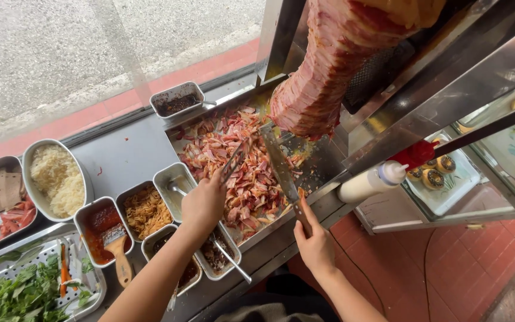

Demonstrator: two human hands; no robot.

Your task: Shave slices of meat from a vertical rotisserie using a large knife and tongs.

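Observation:
My left hand (202,203) grips metal tongs (233,160) whose tips reach into a heap of shaved pink and red meat (233,155) in a steel tray (323,164). My right hand (316,241) holds the wooden handle of a long knife (278,164). Its blade points up toward the bottom of a big cone of meat (323,77) on a vertical spit. The knife lies over the right side of the meat heap.
Steel tubs sit left of the tray: shredded white filling (58,179), red sauce with a brush (105,232), orange shreds (145,211), dark sauce (177,102). Greens (25,292) lie in a perforated pan. A white squeeze bottle (371,182) and a red one (415,154) stand to the right.

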